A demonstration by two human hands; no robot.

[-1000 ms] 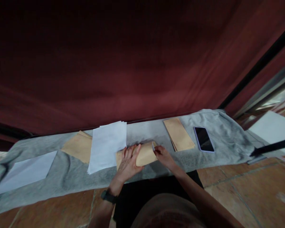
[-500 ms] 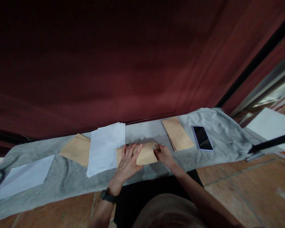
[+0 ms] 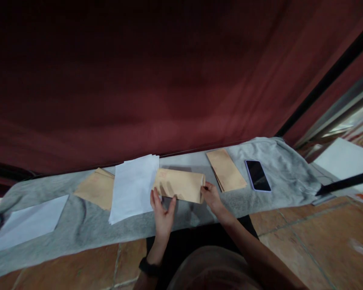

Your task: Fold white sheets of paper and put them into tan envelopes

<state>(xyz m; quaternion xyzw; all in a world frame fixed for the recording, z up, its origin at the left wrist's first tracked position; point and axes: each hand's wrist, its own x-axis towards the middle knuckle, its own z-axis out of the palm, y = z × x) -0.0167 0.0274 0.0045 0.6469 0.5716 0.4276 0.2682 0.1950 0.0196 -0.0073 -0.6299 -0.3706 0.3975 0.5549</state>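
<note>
A brown paper envelope (image 3: 179, 183) is held sideways just above the grey cloth, with faint red print near its left end. My right hand (image 3: 212, 197) pinches its right end, where the flap curls up. Below the envelope's lower left edge is my left hand (image 3: 163, 213), fingers and thumb spread apart; the fingertips come up to the edge, and whether they press on it I cannot tell. A stack of white paper sheets (image 3: 133, 191) lies just left of the envelope, and the envelope's left end reaches its border.
More brown envelopes lie at right (image 3: 226, 171) and left (image 3: 97, 187). A phone (image 3: 258, 176) rests on the cloth (image 3: 287, 177) at right, a white sheet (image 3: 30, 221) at far left. Behind hangs a dark red curtain (image 3: 181, 100); a black pole (image 3: 347, 182) crosses at right.
The envelope has turned over and is lifted slightly, showing its printed side. My left hand has slid off its top to the lower edge, while my right hand keeps hold of the right end.
</note>
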